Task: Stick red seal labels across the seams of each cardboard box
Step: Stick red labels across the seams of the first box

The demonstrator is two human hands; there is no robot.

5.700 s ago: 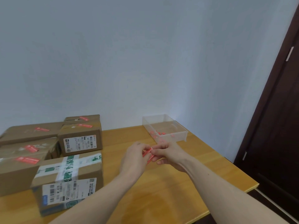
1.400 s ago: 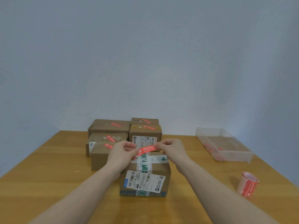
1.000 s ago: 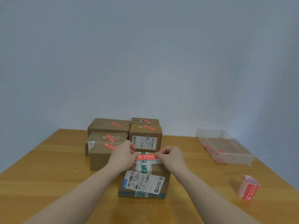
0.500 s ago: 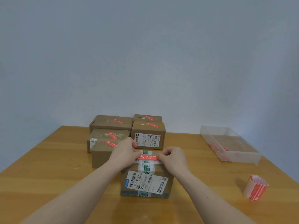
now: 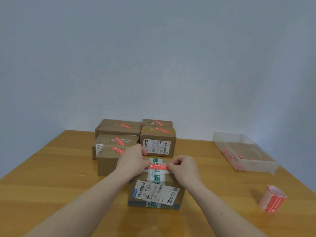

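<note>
Pressing 1 red label (image 5: 158, 166) onto box (image 5: 156, 194) w/ 2 hands.

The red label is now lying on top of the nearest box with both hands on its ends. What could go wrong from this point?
1. The red label lies across glossy green-printed tape; it may stick poorly there.
2. Left hand and right hand cover its ends, so wrinkles or a slant could pass unseen.
3. The nearest box might slide on the table when pressed.
</note>
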